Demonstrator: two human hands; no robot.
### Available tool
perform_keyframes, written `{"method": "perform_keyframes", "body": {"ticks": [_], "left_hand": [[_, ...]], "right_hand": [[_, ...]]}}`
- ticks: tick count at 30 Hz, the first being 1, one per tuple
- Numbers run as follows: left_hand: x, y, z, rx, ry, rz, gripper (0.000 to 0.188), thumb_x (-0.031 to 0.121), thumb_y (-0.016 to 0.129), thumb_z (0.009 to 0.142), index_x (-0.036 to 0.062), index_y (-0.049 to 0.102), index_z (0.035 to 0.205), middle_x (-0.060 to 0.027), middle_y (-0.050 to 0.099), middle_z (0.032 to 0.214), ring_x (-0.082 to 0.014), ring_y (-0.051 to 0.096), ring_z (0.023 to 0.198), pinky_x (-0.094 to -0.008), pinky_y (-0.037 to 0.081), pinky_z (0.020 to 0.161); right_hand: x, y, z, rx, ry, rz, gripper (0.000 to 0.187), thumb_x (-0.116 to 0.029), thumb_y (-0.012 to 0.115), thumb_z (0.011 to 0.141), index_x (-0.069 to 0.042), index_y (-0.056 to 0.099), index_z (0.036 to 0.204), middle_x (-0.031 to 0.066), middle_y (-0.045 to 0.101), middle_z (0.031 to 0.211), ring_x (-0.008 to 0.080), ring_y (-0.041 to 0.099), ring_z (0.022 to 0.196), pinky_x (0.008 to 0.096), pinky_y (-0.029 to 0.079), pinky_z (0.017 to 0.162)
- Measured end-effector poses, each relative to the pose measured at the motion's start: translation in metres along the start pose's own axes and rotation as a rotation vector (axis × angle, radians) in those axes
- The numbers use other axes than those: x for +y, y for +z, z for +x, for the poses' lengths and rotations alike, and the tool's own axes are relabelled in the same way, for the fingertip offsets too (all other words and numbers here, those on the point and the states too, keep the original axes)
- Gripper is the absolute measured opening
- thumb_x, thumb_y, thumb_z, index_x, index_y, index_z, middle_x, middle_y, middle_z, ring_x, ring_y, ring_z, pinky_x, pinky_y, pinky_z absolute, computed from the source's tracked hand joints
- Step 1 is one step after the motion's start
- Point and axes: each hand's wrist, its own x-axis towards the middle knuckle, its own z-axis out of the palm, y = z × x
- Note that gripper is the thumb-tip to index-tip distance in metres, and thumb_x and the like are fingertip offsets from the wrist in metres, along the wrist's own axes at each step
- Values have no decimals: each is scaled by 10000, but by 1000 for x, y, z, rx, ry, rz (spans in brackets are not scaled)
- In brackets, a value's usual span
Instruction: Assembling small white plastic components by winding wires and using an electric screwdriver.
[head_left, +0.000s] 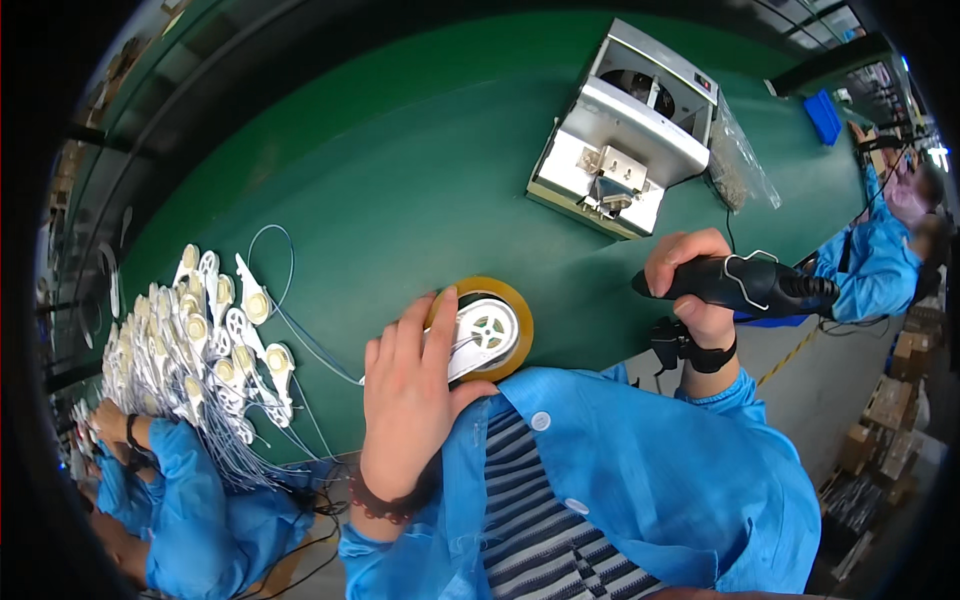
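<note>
My left hand (pixel 408 385) presses and holds a white plastic part (pixel 490 330) with a round spoked end against a roll of yellow tape (pixel 522 312) lying on the table. The part's narrow end and its far edge are under my fingers. A grey-blue cable runs from near that hand toward the pile at the left. In my right hand (pixel 690 275) is a black electric screwdriver (pixel 790 288) with a wire hanging loop, raised off to the right of the tape roll. Its thin end points left, and my fingers wrap round its body.
Many white parts with cables (pixel 195 335) are heaped at the left. A grey metal screw feeder (pixel 620 140) stands at the back, beside a clear bag of screws (pixel 735 165). A blue bin (pixel 822 118) lies far right. Co-workers in blue sit on both sides.
</note>
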Motion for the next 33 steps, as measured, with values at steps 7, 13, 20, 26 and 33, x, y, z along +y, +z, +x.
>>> {"method": "perform_keyframes", "body": {"ticks": [7, 13, 20, 26, 33], "left_hand": [[-7, 13, 21, 10, 142, -44, 1046, 402, 882, 502, 21, 505, 1399, -132, 574, 1308, -309, 582, 1078, -405, 450, 880], [-6, 15, 23, 3, 181, -28, 966, 399, 866, 561, 13, 528, 1380, -144, 566, 1306, -273, 593, 994, -366, 443, 830], [-7, 20, 21, 53, 150, -46, 999, 409, 904, 473, 36, 581, 1342, -99, 616, 1287, -278, 621, 1013, -383, 463, 823], [-8, 22, 20, 74, 155, -23, 1018, 464, 877, 491, 46, 566, 1366, -101, 612, 1292, -274, 619, 1023, -381, 462, 822], [-8, 22, 21, 58, 147, -35, 1014, 477, 869, 500, 42, 568, 1364, -102, 611, 1297, -274, 619, 1027, -379, 461, 826]], "right_hand": [[-15, -2, 19, -47, 51, 66, 375, -227, 780, 781, -52, 529, 997, 141, 578, 974, 262, 589, 947, 373, 491, 803], [-5, 6, 22, 217, -11, 28, 570, -482, 761, 866, -31, 498, 1094, 60, 573, 682, 145, 537, 578, 297, 432, 549], [-63, 34, 77, 80, -400, 134, 573, -645, 679, 864, -117, 505, 1000, -20, 569, 724, 79, 502, 582, 240, 406, 549], [-43, 47, 100, 112, -389, 72, 473, -405, 704, 931, -30, 476, 1108, 80, 590, 754, 148, 568, 635, 307, 494, 604], [-32, 40, 107, 118, -386, -34, 421, -325, 698, 946, -19, 470, 1124, 88, 608, 732, 143, 564, 616, 305, 501, 610]]}}
